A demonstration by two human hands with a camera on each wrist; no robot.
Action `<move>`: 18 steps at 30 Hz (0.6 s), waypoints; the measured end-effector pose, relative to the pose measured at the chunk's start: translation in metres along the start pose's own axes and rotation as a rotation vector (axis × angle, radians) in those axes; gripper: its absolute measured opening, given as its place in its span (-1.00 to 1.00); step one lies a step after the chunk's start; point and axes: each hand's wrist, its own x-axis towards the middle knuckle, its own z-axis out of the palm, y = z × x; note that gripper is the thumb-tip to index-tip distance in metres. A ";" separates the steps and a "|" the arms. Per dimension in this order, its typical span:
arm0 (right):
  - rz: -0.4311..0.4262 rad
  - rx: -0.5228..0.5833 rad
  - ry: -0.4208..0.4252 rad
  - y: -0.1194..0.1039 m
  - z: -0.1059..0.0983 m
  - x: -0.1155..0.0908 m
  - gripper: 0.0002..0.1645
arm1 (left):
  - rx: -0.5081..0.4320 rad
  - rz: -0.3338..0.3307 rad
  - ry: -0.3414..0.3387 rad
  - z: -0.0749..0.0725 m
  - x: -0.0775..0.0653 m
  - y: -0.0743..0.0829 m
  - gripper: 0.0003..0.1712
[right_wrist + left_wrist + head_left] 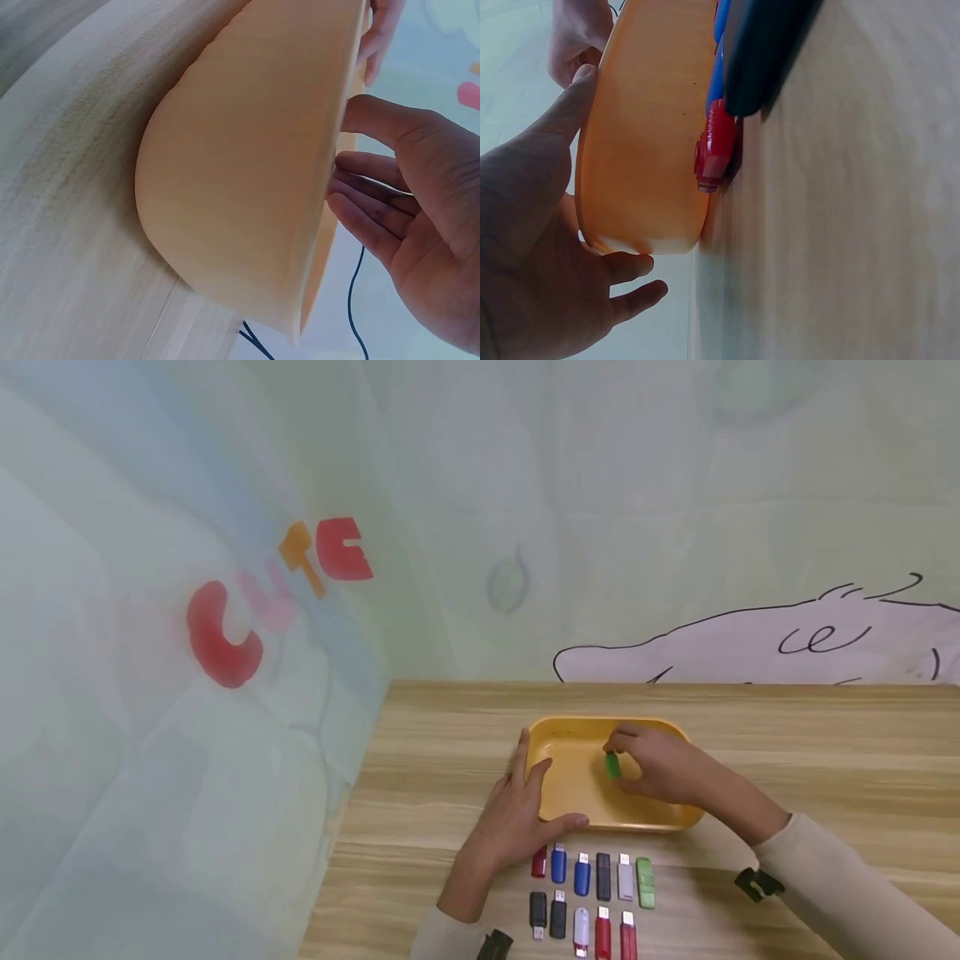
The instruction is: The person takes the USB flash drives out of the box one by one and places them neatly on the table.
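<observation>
My right hand (663,766) pinches a small green USB stick (612,766) between thumb and fingers, inside the yellow tray (585,827). In the right wrist view the tray wall (232,150) hides the fingertips and the stick. The left hand (513,822) holds the tray at its near left corner. Its thumb lies along the front rim, one finger reaches inside and others stay outside the end wall. In front of the tray lie two rows of USB sticks, among them a light green stick (645,882), a blue stick (582,874) and a red stick (716,142).
The tray stands on a wood-grain table (442,727). Behind and to the left hangs a printed cloth (465,527) with coloured letters. Dark wrist cameras (759,883) sit under both sleeves. A black cable (356,300) shows beyond the tray.
</observation>
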 end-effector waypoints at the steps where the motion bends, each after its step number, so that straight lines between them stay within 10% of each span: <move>1: 0.002 0.000 0.007 0.000 -0.001 -0.002 -0.55 | 0.002 0.000 -0.002 0.000 0.000 0.000 0.19; 18: -0.044 -0.012 0.149 -0.018 -0.015 -0.030 -0.54 | -0.004 0.009 0.016 -0.002 -0.001 -0.004 0.22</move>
